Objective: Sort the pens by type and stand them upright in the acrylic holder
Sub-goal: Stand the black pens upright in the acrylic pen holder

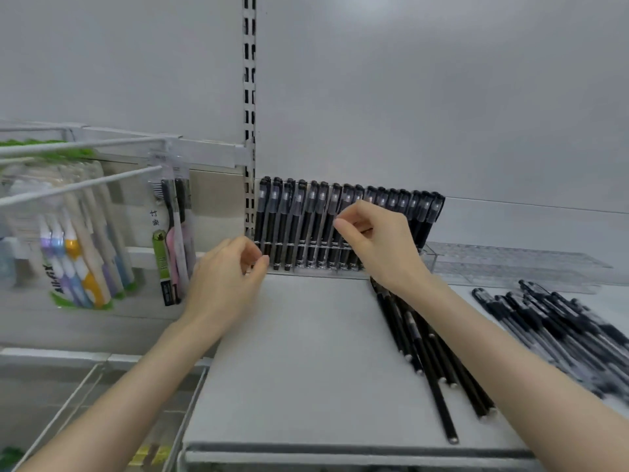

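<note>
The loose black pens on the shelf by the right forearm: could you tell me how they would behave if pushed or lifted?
The loose black pens look round and slim, so a sideways push would probably roll them on the flat shelf. They look stiff and likely light. They overlap, so lifting one may shift its neighbours.

Our left forearm [136,376] reaches in from seven o'clock, and our left hand [224,281] has its fingers loosely curled, with the thumb tip near the forefinger. Our right forearm [510,352] enters from four o'clock. Our right hand [377,247], at one o'clock of the left, curls its fingers, though we cannot tell whether it pinches anything.
</note>
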### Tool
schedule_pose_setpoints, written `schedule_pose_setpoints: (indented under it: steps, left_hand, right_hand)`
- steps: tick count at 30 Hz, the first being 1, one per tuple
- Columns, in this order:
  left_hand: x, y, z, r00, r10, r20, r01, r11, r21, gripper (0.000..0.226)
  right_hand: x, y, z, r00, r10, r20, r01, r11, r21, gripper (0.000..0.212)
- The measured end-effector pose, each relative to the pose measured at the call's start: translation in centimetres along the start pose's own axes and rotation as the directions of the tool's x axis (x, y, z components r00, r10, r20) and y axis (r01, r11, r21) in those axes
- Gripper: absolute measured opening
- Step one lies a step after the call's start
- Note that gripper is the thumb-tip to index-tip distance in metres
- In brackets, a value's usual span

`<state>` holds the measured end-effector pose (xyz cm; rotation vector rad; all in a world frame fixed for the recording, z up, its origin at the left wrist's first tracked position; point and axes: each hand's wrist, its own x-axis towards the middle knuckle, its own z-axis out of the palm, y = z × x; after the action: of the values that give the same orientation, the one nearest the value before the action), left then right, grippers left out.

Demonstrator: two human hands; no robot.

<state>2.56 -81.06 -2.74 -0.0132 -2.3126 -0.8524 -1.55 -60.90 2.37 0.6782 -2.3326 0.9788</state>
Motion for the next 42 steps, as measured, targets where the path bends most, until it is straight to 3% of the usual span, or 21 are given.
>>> schedule_pose_setpoints:
  steps: [4, 10, 20, 34, 42]
  left_hand:
    - [-2.9, 4.5, 0.3, 0.988, -0.021, 0.154, -0.001, 0.991, 0.137, 0.012]
    - [-7.6, 10.5, 3.0, 0.953, -0.055, 0.299, -0.005, 0.980, 0.197, 0.018]
    - [-9.3, 15.3, 8.2, 0.959, -0.145, 0.243, 0.091, 0.971, 0.220, 0.054]
    - [-6.0, 15.0, 7.3, 0.838, -0.346, 0.422, 0.321, 0.938, 0.131, 0.041]
    - [-6.1, 14.8, 6.6, 0.841, -0.319, 0.437, 0.330, 0.942, 0.052, 0.030]
  right_hand:
    - [-3.1, 2.2, -3.3, 0.997, -0.001, 0.075, 0.001, 1.000, 0.003, 0.009]
    - [-7.1, 5.8, -7.1, 0.977, -0.015, 0.214, 0.026, 0.998, -0.049, 0.013]
    - [-9.5, 10.2, -8.1, 0.949, -0.012, 0.315, 0.043, 0.995, -0.093, 0.023]
    - [-9.9, 10.6, -7.3, 0.922, 0.050, 0.384, -0.010, 0.994, -0.106, 0.030]
    - [-10.1, 9.8, -8.2, 0.929, 0.036, 0.369, -0.014, 0.998, -0.062, 0.028]
